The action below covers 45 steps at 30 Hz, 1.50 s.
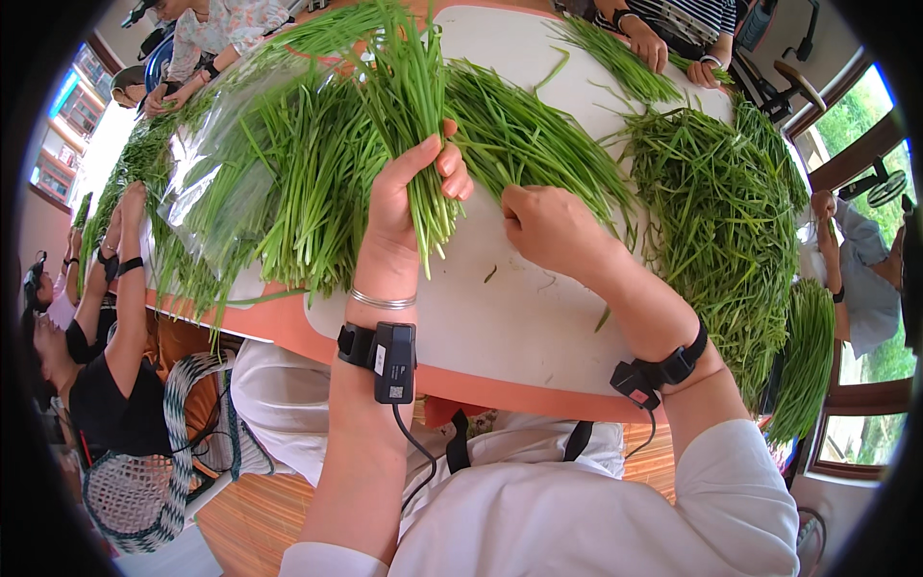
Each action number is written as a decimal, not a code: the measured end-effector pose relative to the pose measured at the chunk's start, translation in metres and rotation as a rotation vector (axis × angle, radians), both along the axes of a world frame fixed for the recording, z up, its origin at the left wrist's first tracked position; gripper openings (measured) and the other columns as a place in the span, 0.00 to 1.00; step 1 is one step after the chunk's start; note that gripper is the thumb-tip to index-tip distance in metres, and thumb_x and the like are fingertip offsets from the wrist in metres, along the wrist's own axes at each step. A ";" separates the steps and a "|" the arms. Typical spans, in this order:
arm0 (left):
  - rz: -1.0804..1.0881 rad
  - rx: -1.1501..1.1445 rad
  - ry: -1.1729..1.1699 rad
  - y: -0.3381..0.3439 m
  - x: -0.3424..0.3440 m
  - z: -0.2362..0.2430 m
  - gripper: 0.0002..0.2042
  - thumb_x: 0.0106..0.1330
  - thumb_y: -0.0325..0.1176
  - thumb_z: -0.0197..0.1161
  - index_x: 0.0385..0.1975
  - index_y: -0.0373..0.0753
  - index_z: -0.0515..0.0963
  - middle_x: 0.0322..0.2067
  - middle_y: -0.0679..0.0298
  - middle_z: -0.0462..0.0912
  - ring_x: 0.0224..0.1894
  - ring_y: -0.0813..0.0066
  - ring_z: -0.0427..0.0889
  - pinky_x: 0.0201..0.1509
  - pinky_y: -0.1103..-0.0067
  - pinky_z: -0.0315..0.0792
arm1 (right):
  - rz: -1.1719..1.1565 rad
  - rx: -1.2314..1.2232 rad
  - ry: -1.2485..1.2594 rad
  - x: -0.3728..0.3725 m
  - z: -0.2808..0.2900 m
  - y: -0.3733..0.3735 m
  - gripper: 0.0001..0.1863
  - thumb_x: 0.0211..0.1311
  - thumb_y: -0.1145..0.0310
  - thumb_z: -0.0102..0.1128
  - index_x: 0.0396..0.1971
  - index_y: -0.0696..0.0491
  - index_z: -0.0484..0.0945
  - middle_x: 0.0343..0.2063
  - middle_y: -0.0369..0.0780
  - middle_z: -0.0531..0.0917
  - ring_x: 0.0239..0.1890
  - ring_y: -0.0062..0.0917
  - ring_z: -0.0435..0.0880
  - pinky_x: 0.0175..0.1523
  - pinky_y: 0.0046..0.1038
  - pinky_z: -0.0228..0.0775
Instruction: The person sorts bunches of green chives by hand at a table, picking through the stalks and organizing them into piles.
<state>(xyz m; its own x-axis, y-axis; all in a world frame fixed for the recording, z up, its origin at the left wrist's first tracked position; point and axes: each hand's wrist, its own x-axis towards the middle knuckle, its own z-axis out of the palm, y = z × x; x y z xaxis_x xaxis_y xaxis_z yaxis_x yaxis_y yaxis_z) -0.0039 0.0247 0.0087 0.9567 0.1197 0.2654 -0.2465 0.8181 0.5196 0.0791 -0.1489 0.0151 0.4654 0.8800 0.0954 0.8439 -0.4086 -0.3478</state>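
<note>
My left hand [396, 197] is wrapped around an upright bunch of garlic chives [406, 91], the pale cut ends poking out below the fingers. Just right of it, my right hand [560, 229] is low over the table with its fingers curled in. Whether anything is pinched there is hidden. Behind and left of the bunch lies a thick pile of chives [312, 183], stems toward me. Another layer of chives [538, 144] spreads beyond my right hand. A clear plastic bag [207, 144] lies over the greens at the left.
The white table [461, 337] has an orange edge [500, 392] near me. A tangled heap of loose leaves [711, 212] covers its right side, with a neater bundle [806, 356] at the corner. Other people work around it; a striped-shirted person's hand [649, 48] touches chives at the far side.
</note>
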 end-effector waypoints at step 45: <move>0.054 0.253 0.371 -0.031 0.011 -0.003 0.10 0.61 0.28 0.56 0.41 0.32 0.73 0.34 0.60 0.79 0.33 0.72 0.78 0.36 0.78 0.73 | -0.093 0.343 0.529 -0.001 0.058 -0.005 0.14 0.54 0.73 0.58 0.42 0.60 0.74 0.25 0.37 0.79 0.28 0.16 0.75 0.35 0.20 0.69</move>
<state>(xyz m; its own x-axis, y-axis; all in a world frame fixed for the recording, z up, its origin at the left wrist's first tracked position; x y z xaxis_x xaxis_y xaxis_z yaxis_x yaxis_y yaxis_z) 0.0074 -0.0060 0.0053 0.9868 0.1472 -0.0669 -0.0445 0.6451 0.7628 0.0779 -0.1538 0.0732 0.6000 0.7937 0.1007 0.4881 -0.2634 -0.8321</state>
